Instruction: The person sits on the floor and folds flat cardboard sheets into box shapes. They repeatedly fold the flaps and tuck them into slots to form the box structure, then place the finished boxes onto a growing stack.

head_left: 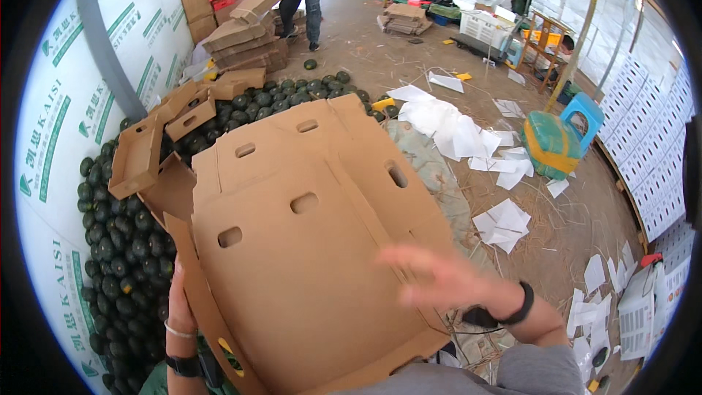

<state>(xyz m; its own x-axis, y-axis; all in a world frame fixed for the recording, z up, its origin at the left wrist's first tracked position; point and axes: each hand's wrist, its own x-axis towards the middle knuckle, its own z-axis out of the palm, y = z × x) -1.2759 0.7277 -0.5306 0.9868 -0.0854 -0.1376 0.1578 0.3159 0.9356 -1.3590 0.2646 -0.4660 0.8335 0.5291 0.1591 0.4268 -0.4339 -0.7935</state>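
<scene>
Large flat brown cardboard box blank with slot cut-outs (307, 249) fills centre frame. Left hand (179, 300) at 8 o'clock grips its left edge, fingers hidden behind the board. Right hand (439, 278) at 4 o'clock, blurred, fingers spread open, over the blank's right side. Heap of dark green round squashes (121, 249) at 9 o'clock.

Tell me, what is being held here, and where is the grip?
A flat cardboard box: the left hand grips its left edge; the blurred right hand lies open over it.
</scene>
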